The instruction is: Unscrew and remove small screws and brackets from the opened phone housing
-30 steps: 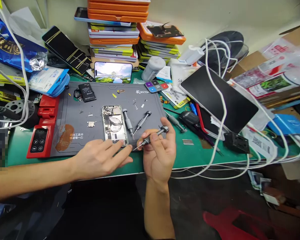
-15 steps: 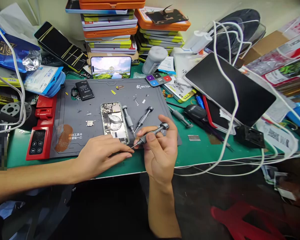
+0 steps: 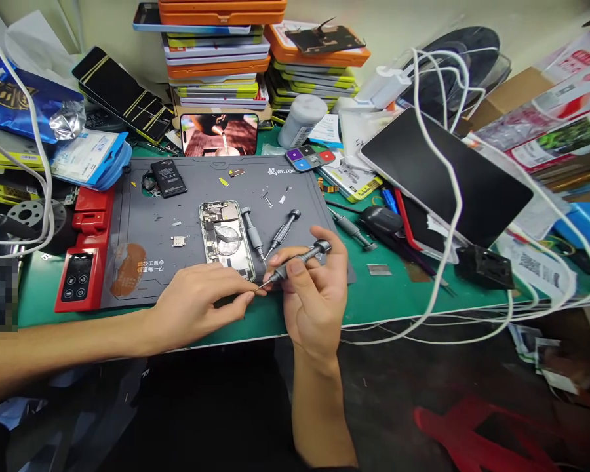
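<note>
My right hand (image 3: 314, 288) is closed around a grey precision screwdriver (image 3: 295, 265), its capped end up to the right and its thin shaft pointing down-left. At the shaft's tip are the bent fingers of my left hand (image 3: 201, 298), thumb and forefinger nearly together; whatever lies between them is too small to make out. Just beyond my hands an opened phone (image 3: 226, 229) lies on the grey work mat (image 3: 187, 187), showing its circuit board and a round silver coil. Another grey screwdriver (image 3: 253, 233) touches its right side, and a third screwdriver (image 3: 282, 233) rests farther right.
A phone battery (image 3: 168, 178) and a SIM tray reader (image 3: 177, 241) lie on the mat among tiny parts. A red device (image 3: 81, 275) borders it at left. At the back stands a lit phone (image 3: 219, 134). White cables (image 3: 445, 164) loop across the right.
My left thumb has drawn back a little from the screwdriver's tip. The lit phone's picture has switched from a landscape to a pouring scene. The screwdriver stays in my right hand.
</note>
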Demonstrator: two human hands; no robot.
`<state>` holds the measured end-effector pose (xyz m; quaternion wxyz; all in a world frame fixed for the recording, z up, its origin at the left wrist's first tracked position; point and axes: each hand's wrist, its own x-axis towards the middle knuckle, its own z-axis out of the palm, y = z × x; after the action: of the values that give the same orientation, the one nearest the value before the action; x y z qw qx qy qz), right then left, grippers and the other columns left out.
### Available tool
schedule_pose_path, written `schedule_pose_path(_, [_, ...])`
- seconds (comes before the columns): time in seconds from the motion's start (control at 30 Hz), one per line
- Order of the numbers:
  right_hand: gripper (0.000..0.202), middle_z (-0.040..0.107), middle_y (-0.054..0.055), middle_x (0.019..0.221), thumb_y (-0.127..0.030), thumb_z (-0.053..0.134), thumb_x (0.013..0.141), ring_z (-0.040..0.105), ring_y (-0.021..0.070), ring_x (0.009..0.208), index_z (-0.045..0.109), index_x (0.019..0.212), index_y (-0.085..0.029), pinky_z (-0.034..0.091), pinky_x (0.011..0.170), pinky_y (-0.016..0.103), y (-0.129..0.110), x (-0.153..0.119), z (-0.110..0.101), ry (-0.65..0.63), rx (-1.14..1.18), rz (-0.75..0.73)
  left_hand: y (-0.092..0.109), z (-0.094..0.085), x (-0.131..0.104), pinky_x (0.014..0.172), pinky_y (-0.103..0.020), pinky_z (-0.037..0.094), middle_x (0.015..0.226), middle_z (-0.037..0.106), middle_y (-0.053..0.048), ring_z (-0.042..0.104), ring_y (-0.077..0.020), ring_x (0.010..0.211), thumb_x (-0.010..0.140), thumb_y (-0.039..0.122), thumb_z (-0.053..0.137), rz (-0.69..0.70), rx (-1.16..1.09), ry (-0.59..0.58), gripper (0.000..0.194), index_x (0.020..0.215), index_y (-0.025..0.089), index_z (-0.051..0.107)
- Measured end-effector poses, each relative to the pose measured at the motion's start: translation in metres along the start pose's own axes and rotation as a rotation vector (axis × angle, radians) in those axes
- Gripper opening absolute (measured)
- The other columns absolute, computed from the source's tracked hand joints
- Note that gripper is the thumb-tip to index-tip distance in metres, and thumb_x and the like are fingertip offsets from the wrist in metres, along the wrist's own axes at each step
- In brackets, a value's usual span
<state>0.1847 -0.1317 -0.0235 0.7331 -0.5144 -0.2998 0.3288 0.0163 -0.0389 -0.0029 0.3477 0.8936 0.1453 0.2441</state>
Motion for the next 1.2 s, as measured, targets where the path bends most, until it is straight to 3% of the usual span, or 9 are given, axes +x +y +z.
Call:
schedule_pose_path(0.37, [0.046, 0.071, -0.003, 0.085, -0.031, 0.073, 0.096, 0.071, 0.0147, 0.074, 0.051, 0.136, -0.030, 0.062, 0.066, 0.029, 0.0001, 0.0021, 0.0006, -0.005, 0.063, 0.024, -0.0016, 0.0009, -0.0002, 0.088, -0.026, 0.056, 0.108, 0.083, 0.001, 0.077, -0.0135, 0.097, 0.109, 0.024, 0.058, -0.005, -0.027, -0.018, 0.020, 0.115, 0.022, 0.078])
schedule_pose_path(0.7, [0.047, 0.070, -0.004, 0.085, -0.034, 0.074, 0.095, 0.065, 0.0117, 0.064, 0.051, 0.136, -0.032, 0.056, 0.055, 0.025, -0.0004, 0.0027, -0.0006, -0.025, 0.065, 0.050, -0.0018, 0.0010, -0.0012, 0.089, -0.026, 0.057, 0.112, 0.083, -0.001, 0.078, -0.0137, 0.100, 0.109, 0.026, 0.058, 0.019, -0.021, -0.032, 0.021, 0.115, 0.023, 0.078])
schedule_pose_path(0.93, [0.047, 0.068, -0.005, 0.084, -0.035, 0.072, 0.096, 0.064, 0.0121, 0.064, 0.050, 0.137, -0.032, 0.058, 0.058, 0.026, 0.0001, 0.0034, -0.0013, -0.017, 0.039, 0.066, -0.0057, -0.0001, -0.0038, 0.089, -0.025, 0.057, 0.116, 0.082, -0.002, 0.078, -0.0130, 0.104, 0.112, 0.028, 0.053, 0.056, 0.000, -0.047, 0.025, 0.124, 0.024, 0.076])
schedule_pose_path(1.2, [0.050, 0.069, -0.004, 0.084, -0.035, 0.074, 0.096, 0.067, 0.0128, 0.067, 0.051, 0.140, -0.032, 0.061, 0.061, 0.027, 0.0005, 0.0029, -0.0032, -0.053, 0.087, 0.090, -0.0065, -0.0015, -0.0036, 0.089, -0.025, 0.056, 0.116, 0.082, -0.002, 0.077, -0.0134, 0.106, 0.112, 0.030, 0.052, 0.062, -0.010, -0.059, 0.026, 0.120, 0.023, 0.076])
